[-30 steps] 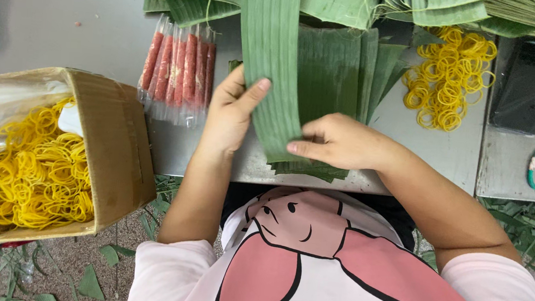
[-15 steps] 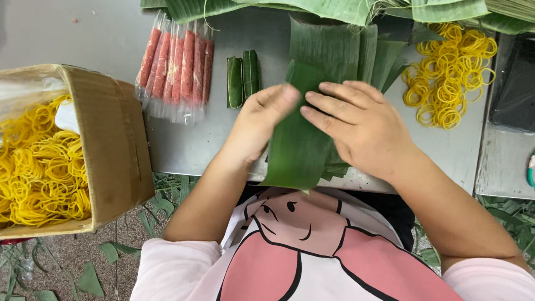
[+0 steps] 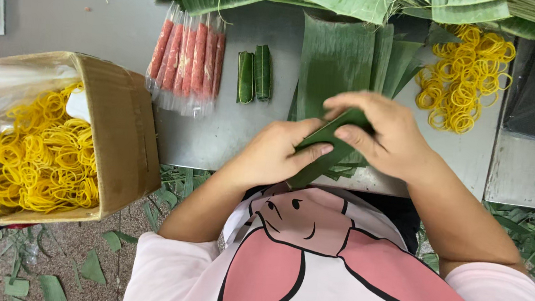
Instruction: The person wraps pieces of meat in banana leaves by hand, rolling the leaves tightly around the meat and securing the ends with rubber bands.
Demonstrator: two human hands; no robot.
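We see the grey desk [image 3: 85,18], then the cardboard box [image 3: 124,125] of yellow rubber bands at left. At the near edge, our left hand [image 3: 277,154] and right hand [image 3: 391,139] both grip a folded green leaf roll [image 3: 322,150].

Left hand [image 3: 273,154] and right hand [image 3: 381,138] meet, fingers curled.

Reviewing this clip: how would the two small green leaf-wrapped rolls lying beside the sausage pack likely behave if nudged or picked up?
The two leaf-wrapped rolls look like short cylinders lying on their sides on the grey table, so a sideways nudge would probably roll them. No rubber band is visible on them, so the wrap might loosen when lifted. Being small, they are likely light.
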